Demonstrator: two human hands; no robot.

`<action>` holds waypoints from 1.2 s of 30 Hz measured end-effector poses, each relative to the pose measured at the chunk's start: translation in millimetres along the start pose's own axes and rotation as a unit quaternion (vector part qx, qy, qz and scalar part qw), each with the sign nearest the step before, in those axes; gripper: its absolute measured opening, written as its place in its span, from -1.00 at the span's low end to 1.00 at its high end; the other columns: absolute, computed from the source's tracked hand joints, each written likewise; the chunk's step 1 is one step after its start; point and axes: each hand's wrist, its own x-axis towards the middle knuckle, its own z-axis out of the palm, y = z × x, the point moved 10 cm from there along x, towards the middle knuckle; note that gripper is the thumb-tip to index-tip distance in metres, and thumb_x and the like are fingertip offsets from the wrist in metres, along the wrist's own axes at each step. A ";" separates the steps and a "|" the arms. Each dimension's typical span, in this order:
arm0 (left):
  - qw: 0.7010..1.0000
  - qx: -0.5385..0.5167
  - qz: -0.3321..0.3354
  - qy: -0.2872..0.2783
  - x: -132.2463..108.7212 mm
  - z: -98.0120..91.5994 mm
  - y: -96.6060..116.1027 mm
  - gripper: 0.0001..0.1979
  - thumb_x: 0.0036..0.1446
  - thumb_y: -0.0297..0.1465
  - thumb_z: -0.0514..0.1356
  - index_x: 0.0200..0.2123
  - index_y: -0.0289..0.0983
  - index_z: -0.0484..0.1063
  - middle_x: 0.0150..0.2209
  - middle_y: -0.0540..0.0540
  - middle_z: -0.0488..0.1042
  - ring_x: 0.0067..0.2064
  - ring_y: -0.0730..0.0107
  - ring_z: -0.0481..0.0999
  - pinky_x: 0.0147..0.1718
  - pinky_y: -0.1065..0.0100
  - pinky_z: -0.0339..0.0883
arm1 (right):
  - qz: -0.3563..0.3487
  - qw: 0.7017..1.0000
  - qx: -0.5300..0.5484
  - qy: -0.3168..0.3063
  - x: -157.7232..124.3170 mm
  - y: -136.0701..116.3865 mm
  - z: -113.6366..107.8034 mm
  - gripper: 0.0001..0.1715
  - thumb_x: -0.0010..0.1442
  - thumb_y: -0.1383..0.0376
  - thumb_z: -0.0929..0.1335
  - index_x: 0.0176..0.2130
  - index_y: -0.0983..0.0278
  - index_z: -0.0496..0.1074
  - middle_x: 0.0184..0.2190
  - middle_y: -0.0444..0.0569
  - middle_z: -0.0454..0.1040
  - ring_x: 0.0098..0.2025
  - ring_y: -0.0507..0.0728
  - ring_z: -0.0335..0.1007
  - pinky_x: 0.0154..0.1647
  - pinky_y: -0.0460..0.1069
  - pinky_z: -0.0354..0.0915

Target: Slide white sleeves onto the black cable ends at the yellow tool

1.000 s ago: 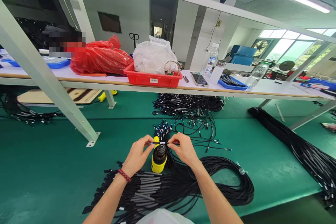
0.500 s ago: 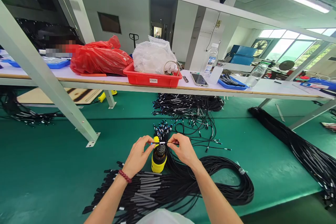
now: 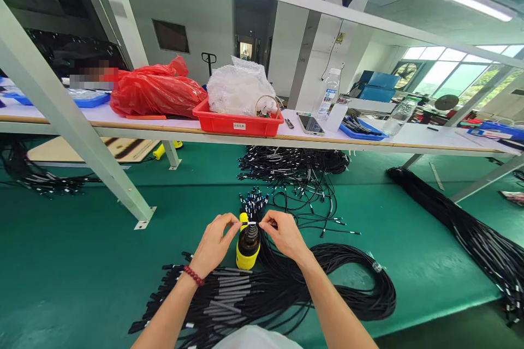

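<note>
Cable (image 3: pixel 245 223): a short stretch is held about level at the near middle, just above the yellow tool, with a white band (image 3: pixel 252 223) exposed between the hands.
Left hand (image 3: pixel 215 241): grip narrow; the cable is pinched between thumb and forefinger, left of the band.
Right hand (image 3: pixel 284 235): grip likewise narrow; the cable appears to be held by the fingertips, just right of the band.
Yellow tool (image 3: pixel 246 259): stood upright, its coiled nozzle (image 3: pixel 251 233) directed upward beneath the band; judged to be a hot-air gun, though whether heat is being given off cannot be told.
White band position: best centred over the nozzle, with the cable lightly taut and rolled evenly between both pinches, so that no side is overheated.
Fingertips: should be set clear to either side of the nozzle, as burns are judged the chief risk.
Grey-sleeved bundle (image 3: pixel 233 289): laid near the viewer on the green surface (image 3: pixel 82 262), with a cable loop (image 3: pixel 382 289) to its right.
Blue-tipped ends (image 3: pixel 254 199): gathered just beyond the tool.
Red tray (image 3: pixel 238 126): placed farther off, on the raised shelf (image 3: pixel 164 130).
</note>
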 end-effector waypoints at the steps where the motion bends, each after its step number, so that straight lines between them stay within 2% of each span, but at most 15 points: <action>1: 1.000 -0.003 0.003 0.002 -0.2 -0.8 0.5 -0.70 0.22 -0.15 -0.01 -0.38 -0.19 0.37 -0.34 -0.04 0.51 -0.22 0.24 0.46 -0.21 0.33 0.27 | -0.001 1.000 0.006 0.003 0.4 0.3 0.1 -0.84 0.19 0.36 0.35 -0.44 0.28 0.46 -0.51 -0.14 0.47 -0.45 0.03 0.33 -0.43 -0.13 0.14; 3: 1.000 -0.007 0.003 -0.001 -0.5 -1.4 1.3 -0.72 0.22 -0.15 -0.01 -0.33 -0.19 0.37 -0.31 -0.04 0.51 -0.21 0.25 0.45 -0.21 0.34 0.27 | -0.004 1.000 0.015 0.006 0.9 0.7 0.1 -0.86 0.17 0.38 0.36 -0.45 0.28 0.44 -0.51 -0.14 0.46 -0.45 0.03 0.33 -0.43 -0.14 0.16; 6: 1.000 -0.005 -0.008 -0.020 -0.4 1.3 1.7 -0.62 0.26 -0.12 -0.07 -0.44 -0.19 0.34 -0.43 -0.01 0.49 -0.36 0.29 0.44 -0.35 0.37 0.23 | -0.013 1.000 0.024 0.002 0.5 -0.3 0.2 -0.84 0.17 0.39 0.35 -0.46 0.28 0.42 -0.52 -0.16 0.44 -0.45 0.02 0.32 -0.43 -0.14 0.16; 9: 0.999 0.003 -0.019 -0.035 -0.3 4.7 1.2 -0.52 0.29 -0.10 -0.13 -0.57 -0.20 0.28 -0.58 0.03 0.39 -0.48 0.32 0.37 -0.43 0.37 0.14 | -0.022 0.999 0.025 -0.006 -1.1 -2.8 0.4 -0.84 0.19 0.37 0.34 -0.45 0.28 0.42 -0.50 -0.17 0.44 -0.44 0.02 0.32 -0.42 -0.14 0.16; 13: 0.999 0.008 -0.023 -0.033 -0.1 6.2 -0.2 -0.50 0.29 -0.07 -0.14 -0.61 -0.20 0.20 -0.64 0.06 0.25 -0.53 0.35 0.27 -0.46 0.37 0.06 | -0.028 0.999 0.009 -0.016 -4.8 -6.4 -0.7 -0.82 0.24 0.34 0.32 -0.41 0.28 0.44 -0.47 -0.14 0.47 -0.43 0.02 0.31 -0.43 -0.12 0.12; 19: 1.000 -0.003 -0.017 -0.020 0.5 4.7 -1.4 -0.54 0.28 -0.07 -0.10 -0.57 -0.20 0.19 -0.59 0.07 0.29 -0.50 0.37 0.28 -0.44 0.38 0.08 | -0.042 0.999 -0.018 -0.028 -6.3 -11.1 -1.9 -0.72 0.28 0.34 0.29 -0.41 0.26 0.52 -0.47 -0.12 0.50 -0.41 0.04 0.31 -0.36 -0.09 0.09; 23: 1.000 -0.013 -0.008 -0.006 1.6 3.1 -1.1 -0.63 0.26 -0.11 -0.05 -0.49 -0.20 0.25 -0.53 0.06 0.35 -0.45 0.37 0.33 -0.42 0.39 0.15 | -0.028 0.999 -0.018 -0.009 -2.0 -4.7 -1.2 -0.80 0.23 0.37 0.33 -0.41 0.28 0.52 -0.45 -0.10 0.50 -0.39 0.04 0.34 -0.39 -0.11 0.12; 27: 1.000 -0.022 0.003 0.006 2.2 2.2 -0.1 -0.76 0.22 -0.18 0.01 -0.35 -0.21 0.31 -0.36 0.00 0.45 -0.28 0.32 0.43 -0.29 0.37 0.25 | -0.009 1.000 -0.016 0.018 0.1 2.8 -0.9 -0.92 0.16 0.41 0.37 -0.36 0.30 0.51 -0.39 -0.07 0.51 -0.35 0.06 0.38 -0.39 -0.12 0.15; 29: 1.000 -0.020 0.004 0.011 2.2 1.3 -0.1 -0.76 0.22 -0.18 0.01 -0.33 -0.21 0.31 -0.33 -0.01 0.46 -0.25 0.30 0.44 -0.27 0.36 0.25 | -0.007 1.000 -0.017 0.022 -0.4 3.0 -1.6 -0.92 0.15 0.41 0.38 -0.37 0.30 0.50 -0.40 -0.07 0.51 -0.35 0.06 0.38 -0.39 -0.11 0.15; 34: 1.000 -0.005 -0.002 0.006 2.2 0.1 -1.3 -0.53 0.30 -0.13 -0.11 -0.59 -0.21 0.23 -0.58 0.04 0.35 -0.45 0.33 0.37 -0.36 0.33 0.19 | -0.026 0.999 -0.018 -0.007 -3.1 -5.9 -0.1 -0.69 0.27 0.33 0.30 -0.47 0.27 0.51 -0.54 -0.13 0.50 -0.48 0.01 0.31 -0.43 -0.10 0.09; 36: 1.000 -0.002 -0.001 0.006 2.2 0.1 -1.4 -0.51 0.30 -0.12 -0.11 -0.62 -0.21 0.22 -0.60 0.03 0.34 -0.46 0.33 0.37 -0.36 0.33 0.18 | -0.030 0.999 -0.016 -0.007 -3.6 -7.9 0.3 -0.68 0.27 0.32 0.30 -0.48 0.27 0.51 -0.55 -0.14 0.49 -0.50 0.00 0.30 -0.44 -0.10 0.08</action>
